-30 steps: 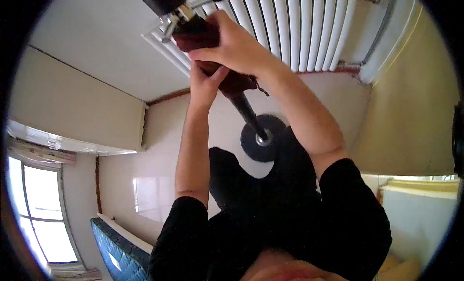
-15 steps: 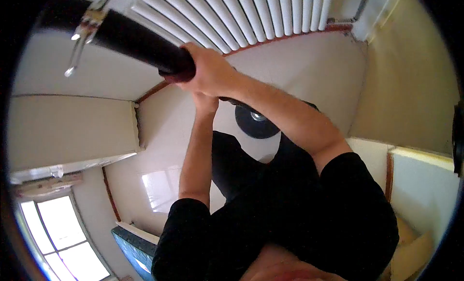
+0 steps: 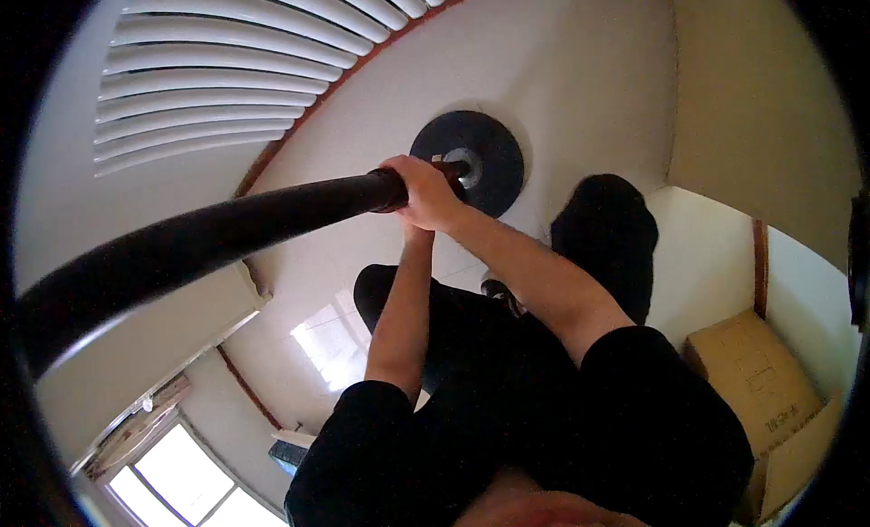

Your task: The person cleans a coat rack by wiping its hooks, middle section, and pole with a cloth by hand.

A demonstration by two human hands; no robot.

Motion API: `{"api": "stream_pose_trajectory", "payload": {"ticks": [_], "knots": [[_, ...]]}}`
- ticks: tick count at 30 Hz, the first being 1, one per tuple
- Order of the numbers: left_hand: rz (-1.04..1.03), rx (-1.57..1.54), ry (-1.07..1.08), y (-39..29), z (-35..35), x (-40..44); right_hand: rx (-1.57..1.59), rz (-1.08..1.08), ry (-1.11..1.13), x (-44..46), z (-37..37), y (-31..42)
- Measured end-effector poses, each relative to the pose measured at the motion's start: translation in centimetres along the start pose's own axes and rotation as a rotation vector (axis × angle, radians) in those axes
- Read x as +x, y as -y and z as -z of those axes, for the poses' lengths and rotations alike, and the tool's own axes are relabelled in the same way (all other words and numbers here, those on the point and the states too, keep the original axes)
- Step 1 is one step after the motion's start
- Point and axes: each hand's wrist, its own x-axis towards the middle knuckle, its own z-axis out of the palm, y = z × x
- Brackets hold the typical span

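Note:
A long dark pole (image 3: 245,221) runs from the left edge of the view to the middle, where a dark red-brown cover shows at the hands. My right hand (image 3: 422,192) is wrapped round this covered part. Just below and mostly behind it, my left hand (image 3: 417,232) is largely hidden, so what its fingers do cannot be made out. Beyond the hands the pole's lower end meets a round black base (image 3: 494,151) with a silver centre on the floor.
A white radiator (image 3: 227,65) lines the wall at the upper left. On the right an open cardboard box (image 3: 757,368) stands below a beige panel (image 3: 770,110). A window (image 3: 186,477) is at the lower left. My legs are close to the base.
The pole has swung down and left across the view, and its upper fittings have left the frame. My hands appear lower. The view has turned, bringing the cardboard box into sight.

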Motion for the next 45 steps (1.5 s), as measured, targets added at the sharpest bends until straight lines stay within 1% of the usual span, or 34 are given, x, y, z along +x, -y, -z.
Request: {"api": "stream_pose_trajectory", "payload": {"ticks": [2, 4, 11, 13, 17, 20, 23, 24, 27, 36, 42, 45], "knots": [[-0.027, 0.193, -0.037, 0.1, 1.3, 0.3, 0.038, 0.055, -0.076, 0.4, 0.4, 1.5], [-0.030, 0.268, -0.068, -0.1, 2.3, 0.2, 0.065, 0.138, -0.190, 1.2, -0.1, 3.2], [-0.013, 0.390, -0.119, -0.1, 4.8, 0.0, 0.002, 0.177, -0.209, 1.9, -0.2, 2.0], [0.003, 0.417, -0.132, 0.1, 5.5, -0.1, -0.007, 0.161, -0.257, 1.7, -0.7, 1.9], [0.030, 0.452, -0.146, 0.6, 6.4, 0.3, 0.022, 0.138, -0.259, 1.7, -1.1, 1.3], [0.056, 0.461, -0.138, 1.7, 6.9, 0.8, -0.025, 0.139, -0.253, 1.2, -1.5, -0.3], [0.083, 0.492, -0.138, 4.0, 7.3, 1.6, -0.058, 0.069, -0.204, -0.2, -2.0, -3.8], [0.092, 0.495, -0.140, 4.9, 7.5, 1.8, -0.047, 0.081, -0.226, -0.4, -2.2, -4.8], [0.125, 0.504, -0.140, 7.4, 8.1, 2.7, -0.086, -0.003, -0.166, -1.5, -2.8, -7.4], [0.207, 0.566, -0.119, 12.9, 9.7, 6.3, -0.029, -0.105, -0.167, -4.5, -4.6, -16.2], [0.276, 0.582, -0.117, 17.2, 11.0, 8.5, -0.006, -0.256, 0.012, -5.4, -4.8, -21.2], [0.303, 0.585, -0.117, 18.9, 11.4, 9.0, 0.007, -0.264, 0.097, -5.5, -4.5, -23.2]]}}
